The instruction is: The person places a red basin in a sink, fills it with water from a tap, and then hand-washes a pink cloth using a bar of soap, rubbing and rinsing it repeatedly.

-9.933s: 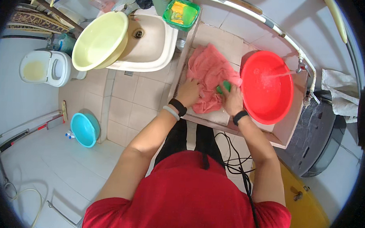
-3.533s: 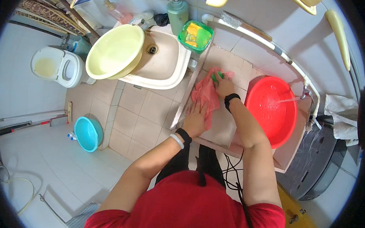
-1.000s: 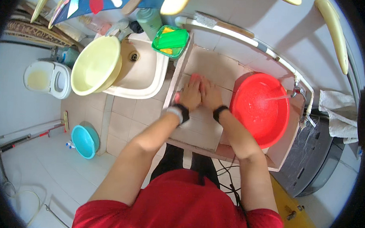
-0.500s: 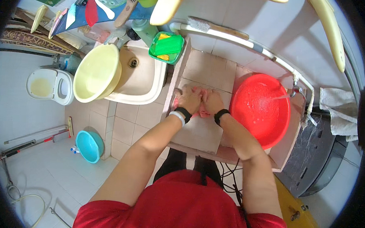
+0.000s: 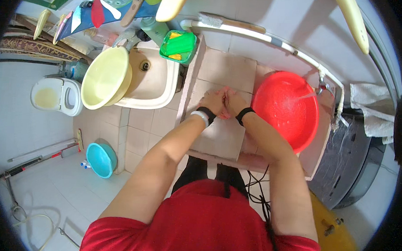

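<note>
Over the tiled ledge (image 5: 214,137), my left hand (image 5: 212,102) and my right hand (image 5: 237,103) are close together. Both are closed on a small bunched pink cloth (image 5: 225,113), most of it hidden by the fingers. Bits of the cloth show between the hands and below them. Just right of my right hand stands a red basin (image 5: 286,113) holding water. A stream runs into it from a tap (image 5: 323,89) on the wall.
Left of the ledge is a white sink (image 5: 156,81) with a pale yellow basin (image 5: 105,78) tilted on its edge. A green soap box (image 5: 178,47) sits at the sink's corner. A blue basin (image 5: 101,160) stands on the floor. Black cables (image 5: 258,193) hang below the ledge.
My hands have come closer together, and the cloth is now bunched between them instead of spread to the left on the ledge. The whole view has shifted slightly.
</note>
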`<state>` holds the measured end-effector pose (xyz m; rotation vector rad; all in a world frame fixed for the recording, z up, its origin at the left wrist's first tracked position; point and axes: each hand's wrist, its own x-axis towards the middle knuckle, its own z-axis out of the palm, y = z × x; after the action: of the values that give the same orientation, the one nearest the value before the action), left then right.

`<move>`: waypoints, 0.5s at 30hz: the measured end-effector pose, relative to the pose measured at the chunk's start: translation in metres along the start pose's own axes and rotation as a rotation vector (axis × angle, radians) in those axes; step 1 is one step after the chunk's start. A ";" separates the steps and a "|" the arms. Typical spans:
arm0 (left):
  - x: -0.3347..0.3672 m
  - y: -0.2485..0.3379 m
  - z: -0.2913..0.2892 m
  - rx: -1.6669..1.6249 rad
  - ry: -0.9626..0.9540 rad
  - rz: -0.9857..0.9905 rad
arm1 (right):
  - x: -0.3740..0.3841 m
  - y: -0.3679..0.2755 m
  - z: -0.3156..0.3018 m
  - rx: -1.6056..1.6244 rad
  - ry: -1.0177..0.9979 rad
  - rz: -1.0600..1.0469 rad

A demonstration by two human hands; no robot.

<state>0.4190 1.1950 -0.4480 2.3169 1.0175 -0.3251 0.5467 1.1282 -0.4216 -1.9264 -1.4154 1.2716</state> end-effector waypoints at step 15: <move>0.003 0.010 -0.001 -0.198 -0.053 0.154 | -0.012 0.004 -0.015 -0.098 0.004 0.147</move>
<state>0.4282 1.1922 -0.4447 2.1799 0.8027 -0.2127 0.5607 1.1179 -0.4127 -2.1310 -1.3800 1.2837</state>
